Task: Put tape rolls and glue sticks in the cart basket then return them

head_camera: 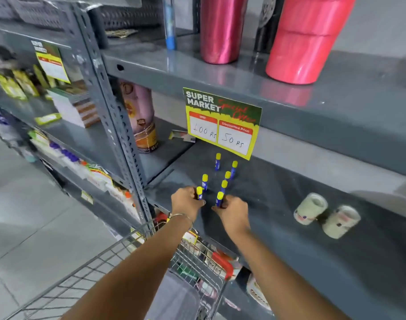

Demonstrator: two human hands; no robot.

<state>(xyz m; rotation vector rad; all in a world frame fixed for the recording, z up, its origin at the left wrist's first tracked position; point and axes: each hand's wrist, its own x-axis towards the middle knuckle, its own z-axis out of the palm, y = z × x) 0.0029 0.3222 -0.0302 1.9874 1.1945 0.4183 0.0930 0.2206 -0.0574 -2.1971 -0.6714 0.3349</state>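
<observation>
Several blue glue sticks with yellow caps (224,179) stand upright on the grey middle shelf (278,227). My left hand (187,202) grips one glue stick (199,192) at the shelf's front. My right hand (232,212) grips another glue stick (219,198) just beside it. Two white tape rolls (325,214) lie on their sides further right on the same shelf. The wire cart basket (128,257) sits below my arms, against the shelf front.
A yellow and green price card (221,122) hangs from the upper shelf edge above the glue sticks. Pink tumblers (299,40) stand on the upper shelf. A grey slotted upright post (119,125) rises at the left. Packaged goods fill the left-hand shelves.
</observation>
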